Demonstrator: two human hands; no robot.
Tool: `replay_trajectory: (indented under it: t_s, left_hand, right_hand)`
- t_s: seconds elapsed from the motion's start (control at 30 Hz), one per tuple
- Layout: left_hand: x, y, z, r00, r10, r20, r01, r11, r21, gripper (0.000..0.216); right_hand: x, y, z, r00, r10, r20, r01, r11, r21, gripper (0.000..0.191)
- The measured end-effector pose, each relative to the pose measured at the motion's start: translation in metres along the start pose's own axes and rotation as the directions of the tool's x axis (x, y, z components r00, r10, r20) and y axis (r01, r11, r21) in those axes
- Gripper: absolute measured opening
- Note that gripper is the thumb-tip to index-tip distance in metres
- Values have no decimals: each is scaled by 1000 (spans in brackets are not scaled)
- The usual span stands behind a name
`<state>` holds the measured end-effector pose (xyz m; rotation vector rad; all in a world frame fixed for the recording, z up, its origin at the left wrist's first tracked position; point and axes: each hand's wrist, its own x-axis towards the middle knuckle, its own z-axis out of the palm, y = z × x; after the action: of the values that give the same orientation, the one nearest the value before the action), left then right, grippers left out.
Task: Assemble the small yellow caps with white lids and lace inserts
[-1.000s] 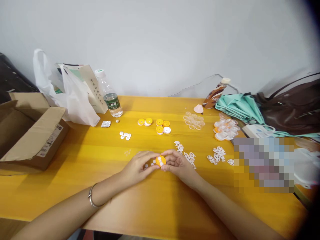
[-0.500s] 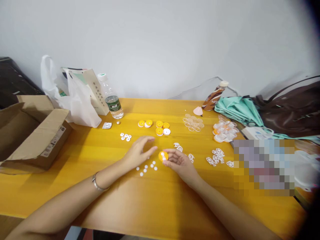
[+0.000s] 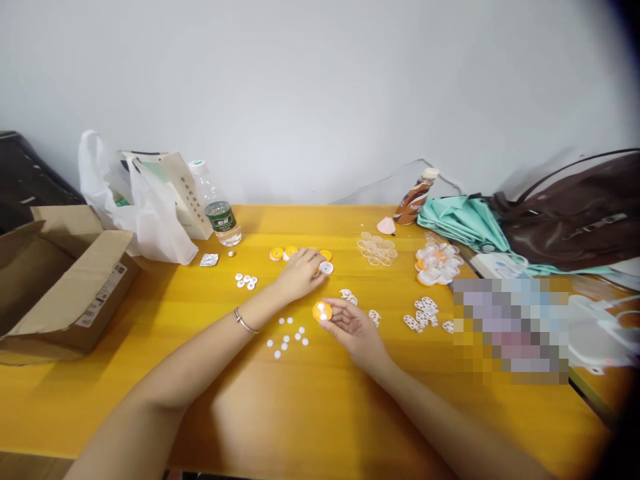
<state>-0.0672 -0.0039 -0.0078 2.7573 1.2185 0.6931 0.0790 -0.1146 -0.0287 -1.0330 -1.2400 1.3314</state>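
Note:
My right hand (image 3: 350, 325) pinches a small yellow round cap with white pieces in it (image 3: 322, 311) just above the yellow table (image 3: 310, 413). My left hand (image 3: 301, 273) reaches forward over the row of yellow and white caps (image 3: 280, 253), its fingers curled down onto them; what lies under the fingers is hidden. A white cap (image 3: 326, 267) lies just right of that hand. Several small white discs (image 3: 286, 339) lie scattered between my forearms. A silver bangle sits on my left wrist.
An open cardboard box (image 3: 60, 280) stands at the left, a white plastic bag (image 3: 145, 213) and a water bottle (image 3: 216, 213) behind. Clear rings (image 3: 376, 247), clear shells (image 3: 436, 261) and white cut-outs (image 3: 425, 313) lie to the right, near a brown bottle (image 3: 413, 197), teal umbrella (image 3: 460, 220) and brown bag (image 3: 575, 213).
My left hand left the yellow cap and moved forward to the row of caps. My right hand kept the yellow cap. The small white discs are now uncovered.

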Motion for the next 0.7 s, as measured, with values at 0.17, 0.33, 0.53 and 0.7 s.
replay_trajectory:
  t_s: [0.17,0.33,0.53,0.7]
  left_hand:
    - [17,8,9,997,35,72,-35,999,10,15]
    - [12,13,-2,1000,-3,17,5,992,-124,12]
    - [-36,6,-43,956,-256,140,220,317,-923,14]
    - [-80,8,-56,908,-266,323,314,-76,-946,28]
  right_hand:
    - [-1,-3,0,999,-35,7,35,999,12,31]
    - [-2,-3,-1,997,-82,-9,82,997,5,32]
    - [-7,-5,1,995,-81,50,81,997,2,33]
    - [-6,-7,2,998,-12,55,9,999,46,32]
